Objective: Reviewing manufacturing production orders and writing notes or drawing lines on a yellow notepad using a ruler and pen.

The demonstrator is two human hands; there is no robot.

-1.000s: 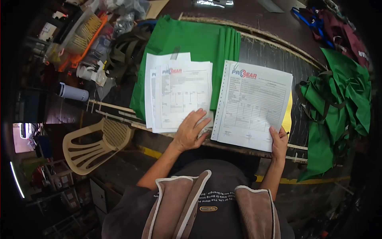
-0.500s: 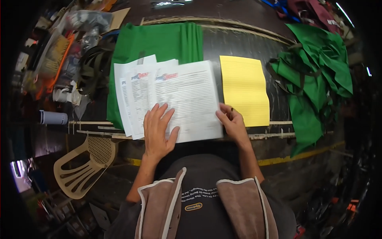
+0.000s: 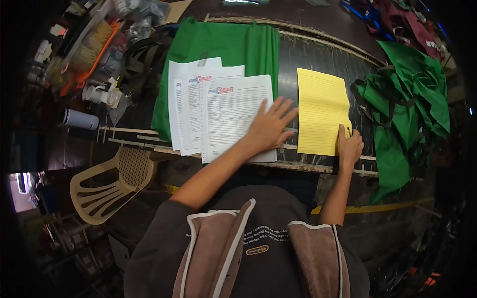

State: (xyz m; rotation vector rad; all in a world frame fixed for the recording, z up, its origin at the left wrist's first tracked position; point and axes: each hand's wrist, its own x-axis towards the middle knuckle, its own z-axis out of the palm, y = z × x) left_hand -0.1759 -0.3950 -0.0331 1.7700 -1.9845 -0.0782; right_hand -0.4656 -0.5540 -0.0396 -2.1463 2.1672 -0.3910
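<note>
- Nearest, the dark shirt [image 3: 268,216] and, off to its left, a beige chair [image 3: 135,169] below the table edge.
- The right hand [image 3: 351,147] is curled at the lower right edge of the yellow sheet [image 3: 323,102], thumb against the paper; a small dark thing shows by its fingers, perhaps a pen. Whether thumb and fingers pinch the sheet, I cannot tell.
- The left hand [image 3: 270,126] is wide, fingers spread, nothing seen in its grasp. It crosses the right edge of the forms [image 3: 226,109]; whether it presses on them is unclear. Its fingertips point toward the sheet's left edge and look just short of it.
- The sheet lies flat on the dark table [image 3: 292,57], right of the forms, its long axis running away from the body. Most of it stretches ahead of the right hand and to its left; that hand is the nearer one, at the corner closest to the body.
- The forms overlap in a fan, long axes also running away, partly over a green stack [image 3: 226,44].
- Right of the sheet, apart from it, lies a crumpled green bundle [image 3: 422,102] with dark straps.
- Farther right, maroon cloth [image 3: 405,27].
</note>
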